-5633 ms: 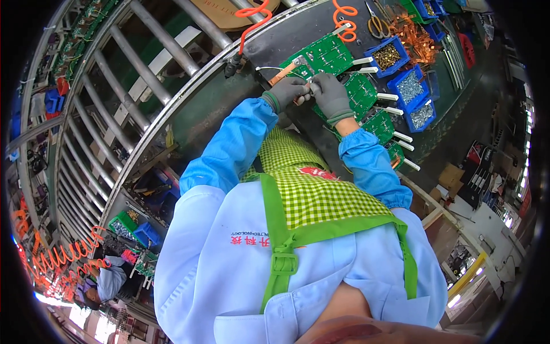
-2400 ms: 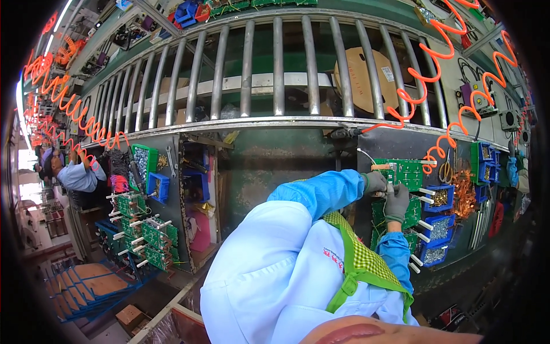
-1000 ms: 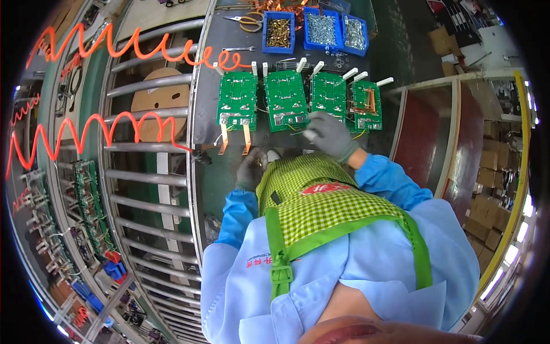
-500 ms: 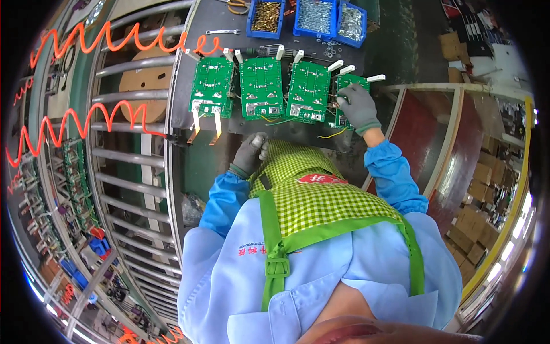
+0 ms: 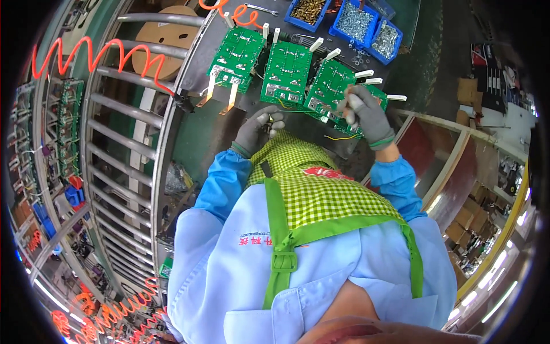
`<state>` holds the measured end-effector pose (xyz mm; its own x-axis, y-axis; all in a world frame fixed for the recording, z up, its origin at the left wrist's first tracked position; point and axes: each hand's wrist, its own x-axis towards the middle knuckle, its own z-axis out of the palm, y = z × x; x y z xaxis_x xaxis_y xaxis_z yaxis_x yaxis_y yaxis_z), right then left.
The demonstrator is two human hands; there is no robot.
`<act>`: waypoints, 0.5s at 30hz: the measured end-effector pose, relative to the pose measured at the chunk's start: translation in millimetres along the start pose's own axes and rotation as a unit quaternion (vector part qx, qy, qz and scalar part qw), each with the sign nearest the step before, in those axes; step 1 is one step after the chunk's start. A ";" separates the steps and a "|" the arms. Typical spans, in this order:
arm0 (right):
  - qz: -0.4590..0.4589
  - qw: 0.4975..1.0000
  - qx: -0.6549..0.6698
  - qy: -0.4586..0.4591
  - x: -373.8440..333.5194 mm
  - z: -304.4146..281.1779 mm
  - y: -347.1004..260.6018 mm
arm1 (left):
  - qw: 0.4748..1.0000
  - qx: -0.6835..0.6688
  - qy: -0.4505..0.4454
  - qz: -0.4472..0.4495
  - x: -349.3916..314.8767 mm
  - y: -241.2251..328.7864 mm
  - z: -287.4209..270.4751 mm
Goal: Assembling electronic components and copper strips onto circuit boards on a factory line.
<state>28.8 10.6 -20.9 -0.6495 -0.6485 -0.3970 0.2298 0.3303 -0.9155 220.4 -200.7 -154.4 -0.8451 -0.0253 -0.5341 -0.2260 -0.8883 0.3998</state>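
Note:
Several green circuit boards stand in a slanting row on the dark bench: a left one (image 5: pixel 236 57), a second (image 5: pixel 287 71), a third (image 5: pixel 331 86) and a partly covered right one (image 5: pixel 375 93). White posts stick up along their far edges. Two copper strips (image 5: pixel 234 96) jut from the left board's near edge. My right hand (image 5: pixel 369 116), in a grey glove, is over the right-hand boards, its fingers bent around something copper-toned I cannot make out. Before the second board, my gloved left hand (image 5: pixel 259 131) is curled closed around small dark and yellowish bits, too small to name.
Blue bins hold brass-coloured screws (image 5: pixel 308 10) and silvery hardware (image 5: pixel 354 24), with loose washers (image 5: pixel 360 57) beside them. A wrench (image 5: pixel 262 9) lies at the far edge. Left is a roller conveyor (image 5: pixel 129 109) with an orange coiled hose (image 5: pixel 109 54). A wooden-framed rack (image 5: pixel 452 155) stands right.
The view has turned, so the bench now slants. My right hand has lifted off the right board and drawn back, fingers bent. My left hand has turned, showing small bits at its fingers.

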 end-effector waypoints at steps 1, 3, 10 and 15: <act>0.000 1.000 -0.007 -0.007 2.9 9.8 0.1 | 0.999 -0.037 -0.008 -0.013 -0.4 1.8 -0.3; 0.072 0.994 0.076 -0.013 6.3 24.4 -1.0 | 0.997 -0.070 -0.016 -0.005 8.0 -6.6 -11.3; 0.130 0.986 0.016 -0.098 19.1 65.7 1.7 | 0.987 -0.135 -0.084 -0.006 5.8 -0.6 -26.6; 0.123 0.975 0.028 -0.181 17.7 76.8 0.3 | 0.985 -0.166 -0.056 -0.005 3.0 3.4 -19.2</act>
<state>73.0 -53.4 -33.2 -0.2743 -0.7569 -0.5932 0.3928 0.4748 -0.7876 226.3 -212.6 -168.9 -0.8960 0.0193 -0.4437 -0.0805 -0.9896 0.1194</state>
